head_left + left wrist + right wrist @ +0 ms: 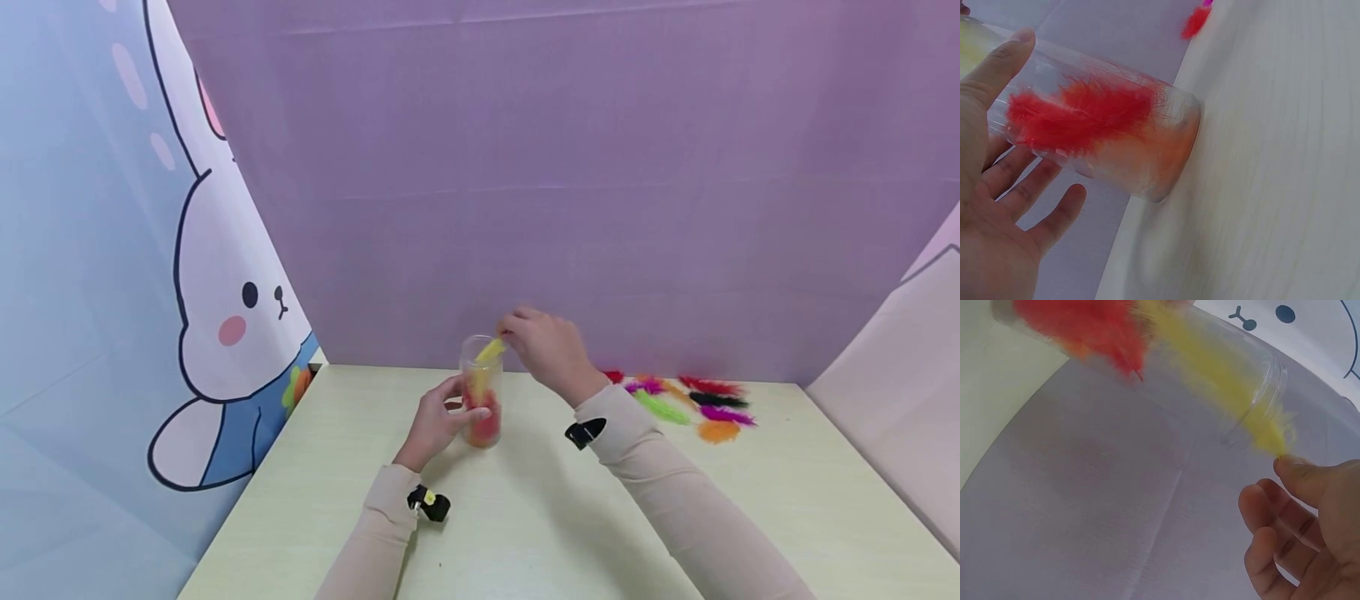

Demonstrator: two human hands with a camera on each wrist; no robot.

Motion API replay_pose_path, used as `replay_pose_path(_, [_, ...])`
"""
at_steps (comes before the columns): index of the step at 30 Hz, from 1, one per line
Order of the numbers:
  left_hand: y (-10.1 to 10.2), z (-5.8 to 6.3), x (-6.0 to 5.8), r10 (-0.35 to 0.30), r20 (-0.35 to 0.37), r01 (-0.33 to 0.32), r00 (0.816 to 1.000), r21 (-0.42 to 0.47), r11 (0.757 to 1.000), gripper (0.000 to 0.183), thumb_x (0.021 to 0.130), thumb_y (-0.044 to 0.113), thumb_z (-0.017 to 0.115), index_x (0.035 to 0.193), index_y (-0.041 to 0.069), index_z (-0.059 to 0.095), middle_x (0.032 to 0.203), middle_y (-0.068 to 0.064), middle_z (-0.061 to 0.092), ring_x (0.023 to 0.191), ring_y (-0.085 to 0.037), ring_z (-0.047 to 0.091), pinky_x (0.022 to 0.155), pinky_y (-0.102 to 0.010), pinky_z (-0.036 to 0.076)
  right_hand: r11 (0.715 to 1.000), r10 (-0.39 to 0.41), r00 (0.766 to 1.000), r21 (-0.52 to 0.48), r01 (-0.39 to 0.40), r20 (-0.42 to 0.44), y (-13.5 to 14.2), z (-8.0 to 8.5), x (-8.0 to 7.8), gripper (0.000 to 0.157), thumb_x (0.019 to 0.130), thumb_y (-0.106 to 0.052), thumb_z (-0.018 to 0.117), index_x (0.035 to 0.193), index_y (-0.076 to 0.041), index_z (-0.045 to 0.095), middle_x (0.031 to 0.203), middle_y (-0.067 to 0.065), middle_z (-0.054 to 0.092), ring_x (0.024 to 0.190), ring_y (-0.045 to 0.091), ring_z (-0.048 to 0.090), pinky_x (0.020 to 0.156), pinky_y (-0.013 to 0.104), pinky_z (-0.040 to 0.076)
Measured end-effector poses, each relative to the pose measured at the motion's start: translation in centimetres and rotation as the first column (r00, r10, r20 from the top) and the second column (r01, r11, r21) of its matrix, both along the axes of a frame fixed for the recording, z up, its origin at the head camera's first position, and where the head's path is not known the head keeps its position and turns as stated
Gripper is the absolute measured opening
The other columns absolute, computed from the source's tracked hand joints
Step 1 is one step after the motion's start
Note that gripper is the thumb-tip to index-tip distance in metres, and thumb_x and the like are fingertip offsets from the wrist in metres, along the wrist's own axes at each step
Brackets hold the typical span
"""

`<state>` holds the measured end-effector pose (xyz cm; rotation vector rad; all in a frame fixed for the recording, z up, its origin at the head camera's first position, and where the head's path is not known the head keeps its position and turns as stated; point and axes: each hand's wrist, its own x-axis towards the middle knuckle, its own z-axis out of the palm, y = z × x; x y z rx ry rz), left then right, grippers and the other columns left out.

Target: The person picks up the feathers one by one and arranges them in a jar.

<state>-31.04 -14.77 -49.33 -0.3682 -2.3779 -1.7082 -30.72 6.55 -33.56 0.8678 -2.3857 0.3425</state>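
A tall clear jar [483, 375] stands upright on the table, with red and orange feathers [1094, 115] in its lower part. My left hand [442, 417] holds the jar from its left side, thumb on one side and fingers on the other. Above the rim, my right hand [549, 348] pinches one end of a yellow feather [1216, 372] between thumb and finger. Most of that feather slants down inside the jar, its lower end reaching the red feathers. In the right wrist view, the right hand [1316, 519] is just outside the mouth.
Loose feathers lie at the back right of the table [525, 517]: a lime green feather [663, 407], a black feather [718, 401], an orange feather [718, 431], and several red and magenta ones. A purple cloth [562, 167] rises behind the table; a rabbit-print cloth [225, 333] hangs at left.
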Motion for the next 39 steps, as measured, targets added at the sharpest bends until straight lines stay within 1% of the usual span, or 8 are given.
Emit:
replay_pose_path(4, [0.0, 0.0, 0.0, -0.003, 0.008, 0.003, 1.0, -0.001, 1.0, 0.06, 0.078, 0.031, 0.091, 0.132, 0.018, 0.067, 0.12, -0.004, 0.072, 0.115, -0.025, 0.065, 0.101, -0.049, 0.057, 1.0, -0.001, 1.0, -0.006, 0.001, 0.013, -0.1, -0.1, -0.1, 0.008, 0.097, -0.019, 0.07, 0.103, -0.02, 0.076, 0.096, -0.002, 0.071, 0.077, 0.022, 0.071, 0.06, 0.041, 0.059])
replay_pose_path(12, [-0.1, 0.0, 0.0, -0.013, 0.012, 0.013, 1.0, -0.02, 1.0, 0.067, 0.08, 0.032, 0.089, 0.14, 0.017, 0.062, 0.128, -0.004, 0.07, 0.121, -0.025, 0.063, 0.104, -0.048, 0.056, 0.997, -0.004, 0.998, -0.073, 0.009, 0.064, 0.8, -0.6, -0.2, 0.012, 0.097, -0.021, 0.071, 0.108, -0.017, 0.075, 0.101, -0.002, 0.073, 0.082, 0.02, 0.071, 0.066, 0.04, 0.06])
replay_pose_path(17, [-0.1, 0.0, 0.1, -0.017, -0.006, 0.017, 1.0, -0.015, 1.0, 0.069, 0.08, 0.032, 0.089, 0.141, 0.017, 0.061, 0.125, -0.004, 0.072, 0.12, -0.024, 0.064, 0.102, -0.047, 0.056, 0.991, -0.009, 0.995, -0.129, 0.021, 0.097, 2.2, -1.8, -0.4, 0.011, 0.097, -0.019, 0.072, 0.106, -0.014, 0.075, 0.101, 0.001, 0.074, 0.086, 0.022, 0.072, 0.073, 0.042, 0.06])
replay_pose_path(21, [-0.1, 0.1, 0.2, -0.022, -0.015, 0.022, 1.0, -0.002, 1.0, 0.069, 0.079, 0.03, 0.09, 0.141, 0.016, 0.061, 0.123, -0.005, 0.072, 0.119, -0.026, 0.065, 0.102, -0.049, 0.056, 0.987, -0.038, 0.987, -0.151, 0.062, 0.153, 3.7, -3.5, -0.5, 0.01, 0.098, -0.021, 0.071, 0.104, -0.014, 0.073, 0.1, 0.003, 0.075, 0.087, 0.023, 0.072, 0.074, 0.043, 0.061])
replay_pose_path(27, [-0.1, 0.0, 0.2, -0.027, -0.033, 0.027, 0.999, -0.012, 1.0, 0.067, 0.079, 0.031, 0.089, 0.139, 0.016, 0.063, 0.122, -0.004, 0.073, 0.119, -0.025, 0.065, 0.101, -0.047, 0.057, 0.976, -0.116, 0.95, -0.145, 0.163, 0.29, 6.6, -6.6, -0.4, 0.01, 0.099, -0.021, 0.069, 0.106, -0.015, 0.072, 0.1, 0.003, 0.076, 0.085, 0.022, 0.071, 0.07, 0.042, 0.059])
replay_pose_path(31, [-0.1, -0.1, 0.1, -0.027, -0.04, 0.026, 0.999, -0.029, 0.999, 0.066, 0.08, 0.033, 0.088, 0.139, 0.017, 0.063, 0.122, -0.001, 0.073, 0.119, -0.023, 0.065, 0.1, -0.045, 0.057, 0.964, -0.15, 0.925, -0.156, 0.214, 0.348, 9.0, -8.7, -0.5, 0.011, 0.099, -0.019, 0.069, 0.108, -0.013, 0.072, 0.095, 0.004, 0.075, 0.081, 0.021, 0.069, 0.067, 0.04, 0.057])
replay_pose_path(34, [-0.1, -0.1, 0.0, -0.029, -0.039, 0.028, 0.999, -0.028, 0.999, 0.065, 0.08, 0.033, 0.088, 0.138, 0.018, 0.064, 0.122, -0.002, 0.073, 0.12, -0.023, 0.065, 0.101, -0.046, 0.057, 0.952, -0.18, 0.909, -0.165, 0.256, 0.376, 10.9, -10.3, -0.5, 0.013, 0.098, -0.019, 0.069, 0.109, -0.013, 0.072, 0.097, 0.005, 0.076, 0.082, 0.022, 0.069, 0.068, 0.042, 0.058])
replay_pose_path(39, [0.0, 0.0, 0.1, -0.029, -0.033, 0.028, 0.999, -0.007, 1.0, 0.062, 0.08, 0.027, 0.089, 0.136, 0.017, 0.065, 0.121, -0.005, 0.073, 0.119, -0.025, 0.065, 0.102, -0.049, 0.056, 0.931, -0.219, 0.866, -0.168, 0.323, 0.45, 14.3, -12.4, -0.1, 0.016, 0.099, -0.02, 0.068, 0.112, -0.01, 0.072, 0.103, 0.008, 0.076, 0.083, 0.024, 0.068, 0.065, 0.038, 0.057])
